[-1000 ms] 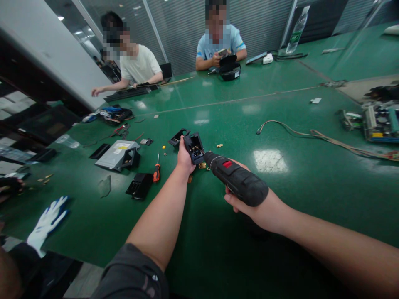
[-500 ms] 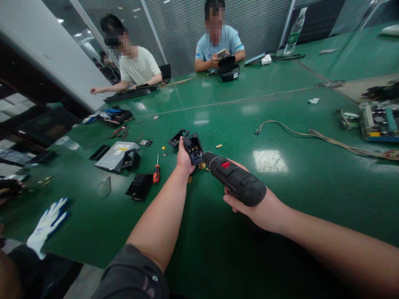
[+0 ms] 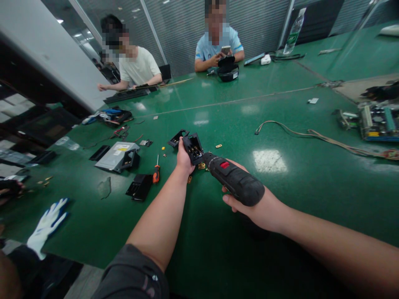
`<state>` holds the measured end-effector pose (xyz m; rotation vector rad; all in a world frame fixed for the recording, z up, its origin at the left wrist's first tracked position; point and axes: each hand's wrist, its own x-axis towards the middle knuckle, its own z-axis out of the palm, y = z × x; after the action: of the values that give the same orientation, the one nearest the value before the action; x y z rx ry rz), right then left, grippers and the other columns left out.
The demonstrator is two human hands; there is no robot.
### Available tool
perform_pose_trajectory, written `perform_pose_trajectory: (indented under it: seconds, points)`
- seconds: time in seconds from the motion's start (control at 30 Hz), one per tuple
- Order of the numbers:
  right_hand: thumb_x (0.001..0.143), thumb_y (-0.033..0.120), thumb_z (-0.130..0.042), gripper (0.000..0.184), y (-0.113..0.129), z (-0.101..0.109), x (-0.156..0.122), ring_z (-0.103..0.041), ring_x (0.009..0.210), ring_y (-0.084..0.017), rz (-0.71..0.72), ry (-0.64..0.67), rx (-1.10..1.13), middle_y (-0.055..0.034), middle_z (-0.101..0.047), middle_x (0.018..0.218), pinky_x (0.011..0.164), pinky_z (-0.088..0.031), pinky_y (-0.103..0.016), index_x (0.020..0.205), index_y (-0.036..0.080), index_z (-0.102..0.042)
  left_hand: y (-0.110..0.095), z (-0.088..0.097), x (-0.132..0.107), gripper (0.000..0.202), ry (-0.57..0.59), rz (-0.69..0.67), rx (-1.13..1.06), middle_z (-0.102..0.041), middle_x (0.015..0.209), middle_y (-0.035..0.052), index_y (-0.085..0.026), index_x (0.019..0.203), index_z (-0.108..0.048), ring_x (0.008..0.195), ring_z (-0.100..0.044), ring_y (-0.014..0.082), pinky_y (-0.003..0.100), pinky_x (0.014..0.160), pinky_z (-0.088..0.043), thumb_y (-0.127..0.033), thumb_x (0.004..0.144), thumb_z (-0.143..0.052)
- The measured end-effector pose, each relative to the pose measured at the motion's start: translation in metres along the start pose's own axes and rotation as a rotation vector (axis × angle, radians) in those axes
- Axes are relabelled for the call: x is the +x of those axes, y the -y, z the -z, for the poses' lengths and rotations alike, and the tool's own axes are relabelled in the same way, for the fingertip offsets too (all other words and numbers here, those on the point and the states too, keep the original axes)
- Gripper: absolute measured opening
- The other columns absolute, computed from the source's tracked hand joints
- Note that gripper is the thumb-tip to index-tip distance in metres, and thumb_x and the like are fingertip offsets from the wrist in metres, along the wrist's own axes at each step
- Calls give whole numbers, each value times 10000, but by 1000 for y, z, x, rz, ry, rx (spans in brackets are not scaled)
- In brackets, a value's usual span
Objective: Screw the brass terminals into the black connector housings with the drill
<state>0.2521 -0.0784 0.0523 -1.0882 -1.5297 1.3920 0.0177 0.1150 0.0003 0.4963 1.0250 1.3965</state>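
Note:
Closed around a small black plastic housing [image 3: 193, 148] with brass-coloured parts inside, my left hand [image 3: 184, 160] keeps it tilted above the table. My right hand [image 3: 254, 207] grips a black cordless drill [image 3: 235, 178] with a red switch on top. The drill's front end is at the housing's right edge; whether its bit touches is too small to tell. Just behind my left hand lies another black plastic piece [image 3: 177, 138]. Small brass plates [image 3: 201, 166] lie under and beside the housing, and one more brass plate [image 3: 218, 145] is farther right.
Left of my arm are an orange screwdriver [image 3: 156, 174], a black plastic part [image 3: 139, 187], a silver drive [image 3: 116, 155] and a white glove [image 3: 47, 226]. A cable [image 3: 286, 128] runs right towards a circuit board assembly [image 3: 378, 120]. Two people sit across the green table [image 3: 224, 104].
The drill has shifted very slightly to the left in my right hand. My left hand and the housing stay in place. Across the table, one person's phone is tilted up more.

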Motion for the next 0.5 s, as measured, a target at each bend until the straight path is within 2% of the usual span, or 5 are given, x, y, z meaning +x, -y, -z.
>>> perform_pose_trajectory:
  seconds: [0.2,0.33,0.5]
  points:
    - [971,403,-849,1088,3,1,-1,-823,997,-318,-21,17,8,-143,-821,1255,834,-695,-489,1892,197,-309,-1,-2,-2,721,-8,0,-2,-851,925,87,-193,1302,-853,842,-843,280,391,859,-690,-851,1094,-643]
    - [960,403,-872,1089,5,1,0,-839,1127,-363,-2,0,-9,-149,-840,1281,945,-708,-547,1881,200,-329,-2,-2,-3,731,-8,9,11,-839,916,88,-190,1272,-844,839,-833,273,389,868,-679,-868,1075,-655]
    - [971,399,-889,1067,-1,2,1,-865,1130,-359,61,8,-44,-146,-850,1373,1094,-693,-629,1876,250,-344,-2,-4,-3,748,0,3,8,-829,900,80,-199,1272,-837,830,-825,277,392,845,-674,-891,1056,-652]
